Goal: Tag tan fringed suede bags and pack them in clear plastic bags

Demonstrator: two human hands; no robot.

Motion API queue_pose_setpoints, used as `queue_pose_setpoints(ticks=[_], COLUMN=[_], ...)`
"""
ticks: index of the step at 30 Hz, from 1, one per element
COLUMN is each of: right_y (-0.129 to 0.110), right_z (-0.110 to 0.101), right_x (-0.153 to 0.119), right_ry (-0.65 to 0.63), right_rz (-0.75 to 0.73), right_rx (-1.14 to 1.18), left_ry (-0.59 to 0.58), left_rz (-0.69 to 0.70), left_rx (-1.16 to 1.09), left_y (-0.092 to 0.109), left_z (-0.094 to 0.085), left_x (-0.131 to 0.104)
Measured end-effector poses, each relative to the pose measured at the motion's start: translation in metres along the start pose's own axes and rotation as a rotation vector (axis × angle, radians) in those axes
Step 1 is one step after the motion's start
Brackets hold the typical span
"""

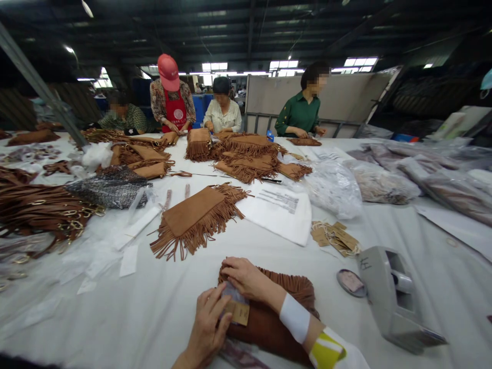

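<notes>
A brown fringed bag lies in front of me at the table's near edge, partly hidden by my arms. On it is a small see-through plastic bag with a tan cardboard tag. My left hand comes from the left, its fingers and thumb closed on the left edge of the plastic bag by the tag. From the right, my right hand reaches over the fringe, its bent fingers pinching the top of the same plastic bag. Its fingertips are partly hidden.
Another fringed bag lies beyond my hands, beside a white printed cloth pouch. Tan tags, a round dish and a grey tape dispenser stand right. Brown straps are heaped left. Several co-workers handle bags across the table.
</notes>
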State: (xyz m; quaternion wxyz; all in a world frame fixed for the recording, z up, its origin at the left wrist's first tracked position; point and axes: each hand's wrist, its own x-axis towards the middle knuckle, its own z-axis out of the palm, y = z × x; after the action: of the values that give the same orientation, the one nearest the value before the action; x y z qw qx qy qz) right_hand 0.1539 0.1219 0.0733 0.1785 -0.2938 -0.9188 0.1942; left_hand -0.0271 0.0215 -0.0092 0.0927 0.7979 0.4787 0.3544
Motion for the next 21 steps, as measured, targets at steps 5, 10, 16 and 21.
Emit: queue_pose_setpoints(ticks=[5,10,16,21], right_y=[-0.001,-0.022,-0.013,-0.012], right_z=[0.008,0.000,0.001,0.025], right_x=[-0.027,-0.104,-0.200,-0.241], right_ry=[-0.080,0.036,0.592,0.718], right_rz=[0.036,0.209,0.735,0.984], right_rx=[-0.037,-0.037,-0.226,-0.235], left_ry=[-0.095,-0.281,-0.237,-0.037], left_rz=[-0.157,-0.105,-0.159,-0.383], left_rx=[-0.031,0.030,-0.014,-0.288], left_y=[-0.002,-0.001,-0.011,-0.033], left_z=[0.019,0.029,0.022,0.021], left_x=[0.027,0.034,0.033,0.011])
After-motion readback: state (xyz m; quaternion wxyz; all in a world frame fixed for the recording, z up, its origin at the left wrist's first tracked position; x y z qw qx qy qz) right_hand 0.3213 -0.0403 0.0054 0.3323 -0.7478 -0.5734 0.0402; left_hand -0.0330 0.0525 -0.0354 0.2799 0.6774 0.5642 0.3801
